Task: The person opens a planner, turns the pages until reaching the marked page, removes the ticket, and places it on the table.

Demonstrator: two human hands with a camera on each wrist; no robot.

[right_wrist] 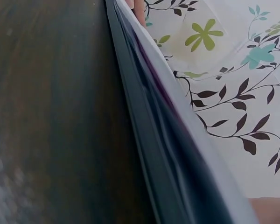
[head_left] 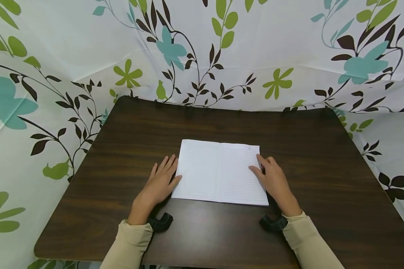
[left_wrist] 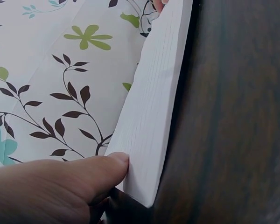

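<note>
A notebook (head_left: 202, 168) with lined white pages lies spread at its middle on the dark table. My left hand (head_left: 159, 181) rests along its left edge, fingers straight, the thumb touching the page margin. In the left wrist view that thumb (left_wrist: 109, 170) lies on the near corner of the pages (left_wrist: 147, 116). My right hand (head_left: 274, 179) holds the right edge, thumb over the page and the index finger at the border; its other fingers are partly hidden. From the right wrist, the edge of the notebook (right_wrist: 177, 135) shows dark layers under the white page.
The brown wood table (head_left: 215, 235) extends around the notebook on all sides. Behind and beside it hangs a white cloth (head_left: 249, 48) printed with leaves and flowers. Black wrist straps (head_left: 161, 223) sit at both cuffs.
</note>
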